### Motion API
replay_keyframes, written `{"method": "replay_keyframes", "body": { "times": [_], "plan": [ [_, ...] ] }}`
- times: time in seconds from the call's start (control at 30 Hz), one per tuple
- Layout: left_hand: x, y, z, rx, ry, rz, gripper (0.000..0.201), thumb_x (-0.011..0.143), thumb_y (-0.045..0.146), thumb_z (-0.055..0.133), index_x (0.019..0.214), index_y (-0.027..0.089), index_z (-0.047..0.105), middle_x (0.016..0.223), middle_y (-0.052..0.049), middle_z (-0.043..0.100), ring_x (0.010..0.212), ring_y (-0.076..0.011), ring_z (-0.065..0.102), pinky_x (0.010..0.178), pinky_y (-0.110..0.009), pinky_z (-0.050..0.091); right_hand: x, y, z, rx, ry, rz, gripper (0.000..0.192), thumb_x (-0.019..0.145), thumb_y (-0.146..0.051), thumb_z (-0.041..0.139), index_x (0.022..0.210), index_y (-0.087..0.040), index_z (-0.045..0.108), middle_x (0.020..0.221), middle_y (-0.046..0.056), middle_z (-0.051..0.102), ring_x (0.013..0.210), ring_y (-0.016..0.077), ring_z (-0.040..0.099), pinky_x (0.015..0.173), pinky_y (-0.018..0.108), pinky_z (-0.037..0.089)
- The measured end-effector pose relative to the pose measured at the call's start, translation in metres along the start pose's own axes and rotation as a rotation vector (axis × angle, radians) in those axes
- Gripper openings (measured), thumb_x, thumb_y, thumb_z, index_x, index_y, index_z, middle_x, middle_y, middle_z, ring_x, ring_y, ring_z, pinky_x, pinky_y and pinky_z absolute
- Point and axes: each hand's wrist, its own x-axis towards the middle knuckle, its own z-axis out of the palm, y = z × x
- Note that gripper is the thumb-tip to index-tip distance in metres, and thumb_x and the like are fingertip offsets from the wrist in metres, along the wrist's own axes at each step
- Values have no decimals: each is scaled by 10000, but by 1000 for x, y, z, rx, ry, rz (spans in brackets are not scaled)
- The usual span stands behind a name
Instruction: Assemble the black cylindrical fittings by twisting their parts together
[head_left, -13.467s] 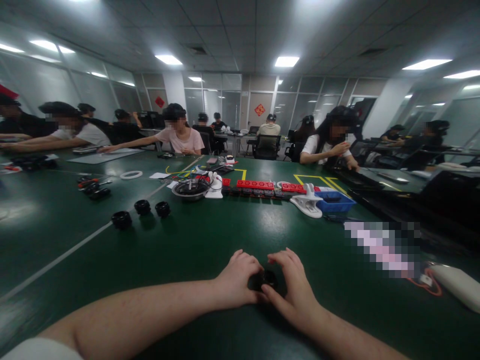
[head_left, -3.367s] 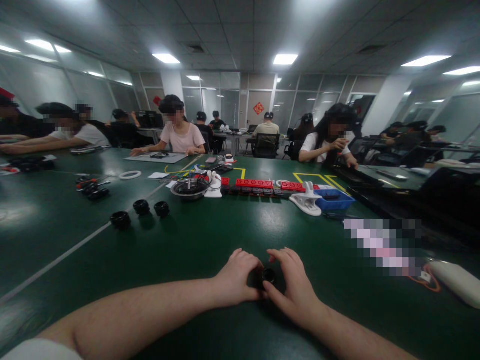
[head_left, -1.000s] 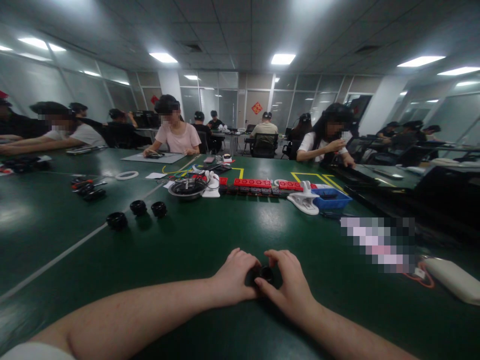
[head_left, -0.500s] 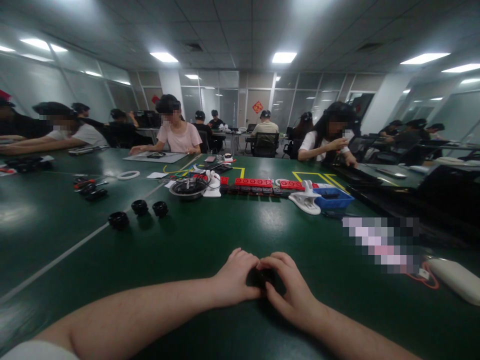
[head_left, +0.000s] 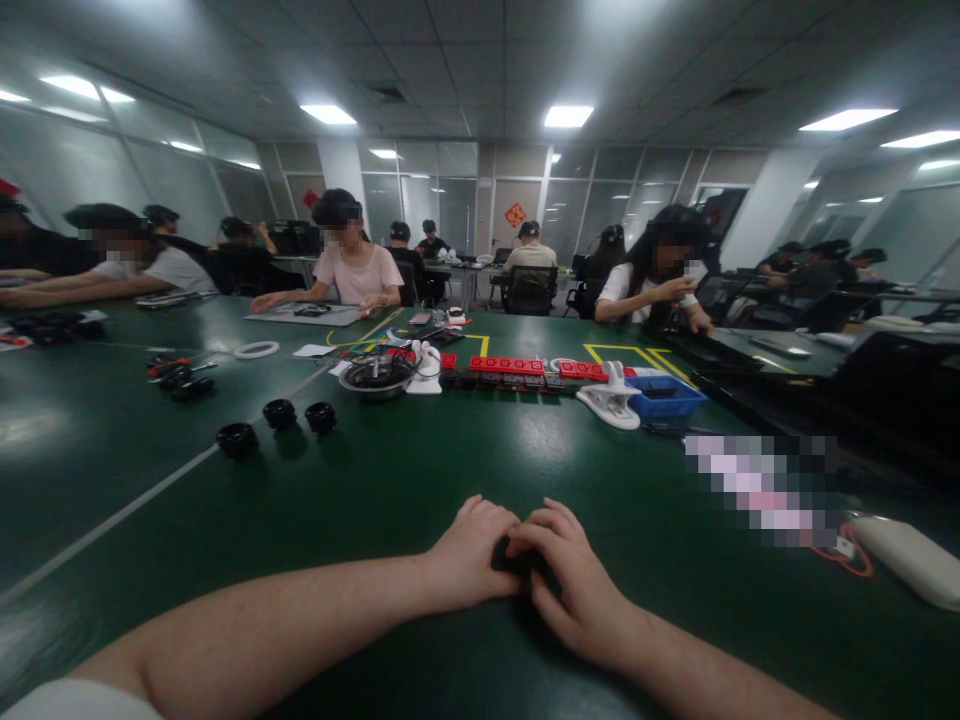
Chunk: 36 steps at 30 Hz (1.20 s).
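Landmark: the small black part (head_left: pixel 517 556) near the front edge of the green worktop (head_left: pixel 390 480). Left of it, the left hand (head_left: pixel 474 555) curls round it, fingers bent, forearm flat on the worktop. Right of it, the right hand (head_left: pixel 571 585) has closed in vs half a sec ago: its fingers now fold over the top of the part and meet the left hand's fingertips, so the two hands are together, clamped on the part from both sides. A sec ago the part's round top showed between the thumbs; now only a dark sliver shows. 13.5 s ago the hands sat in much the same spot, gap wider.

Rest of the worktop, left to right. Far left and beyond the part: three black round parts (head_left: pixel 279 426) in a loose row, unmoved. Behind those, a white ring (head_left: pixel 255 350). Beyond the part, mid-worktop: a metal bowl (head_left: pixel 377 377), then a red strip of blocks (head_left: pixel 536 367), a white clamp-like piece (head_left: pixel 609 405), a blue tray (head_left: pixel 666 398). Far right of the part: a white oblong thing (head_left: pixel 911 560) w/ an orange cord. A pale line crosses the worktop at left; yellow tape marks farther back.

Room: office, glass partitions, ceiling light panels, several people seated round the worktop w/ headgear.
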Motion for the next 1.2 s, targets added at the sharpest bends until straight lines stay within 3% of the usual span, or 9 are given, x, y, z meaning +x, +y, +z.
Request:
{"method": "replay_keyframes", "body": {
  "times": [0.13, 0.23, 0.37, 0.47, 0.57, 0.93, 1.2],
  "plan": [
    [0, -2, 1, 8, -6, 12, 293, 651, 373, 642, 843, 193, 515, 826, 5, 539, 857, -200, 492, 908, -409, 278, -2, -2, -3, -19, -36, -33, 507, 607, -8, 396, 1061, -230, 430, 927, 23, 571, 997, 202, 462, 1007, 530, 174],
    [0, -4, 2, 4, 3, 18, 323, 645, 377, 651, 878, 197, 519, 853, 0, 547, 869, -203, 490, 914, -414, 273, -5, 0, -5, -63, 15, -58, 501, 635, -58, 434, 1111, -213, 407, 1014, 50, 552, 1052, 225, 439, 1005, 535, 177],
    [-1, -4, 1, -18, 23, 29, 367, 645, 424, 649, 901, 196, 519, 865, -2, 559, 866, -199, 490, 918, -410, 273, -6, 8, -1, -162, 169, 33, 409, 697, -191, 523, 1087, -184, 403, 945, 67, 549, 967, 245, 481, 946, 527, 270],
    [-1, -3, 0, -19, 28, 28, 352, 643, 416, 651, 882, 193, 521, 850, -2, 563, 850, -195, 495, 913, -405, 279, -6, 13, 3, -207, 221, 148, 402, 701, -284, 574, 1052, -169, 417, 866, 66, 536, 876, 247, 501, 818, 473, 389],
    [-1, -2, -1, -12, 18, 23, 328, 646, 390, 645, 877, 194, 521, 851, -5, 566, 851, -199, 500, 918, -413, 274, -6, 14, 6, -209, 202, 187, 399, 684, -277, 598, 1030, -171, 432, 822, 54, 528, 804, 228, 504, 733, 421, 424],
    [-1, 1, -3, -29, 21, 31, 308, 636, 313, 637, 894, 189, 522, 866, -7, 562, 862, -197, 493, 911, -393, 287, -2, 8, 4, -152, 193, 123, 346, 662, -136, 517, 1000, -176, 450, 856, 65, 537, 825, 216, 486, 728, 389, 428],
    [0, -1, -1, -23, 22, 22, 285, 632, 309, 635, 860, 195, 507, 830, 9, 536, 850, -189, 484, 924, -404, 272, -2, 5, 2, -116, 115, 36, 414, 651, -78, 461, 1042, -205, 418, 896, 54, 535, 883, 220, 470, 881, 491, 343]
  ]
}}
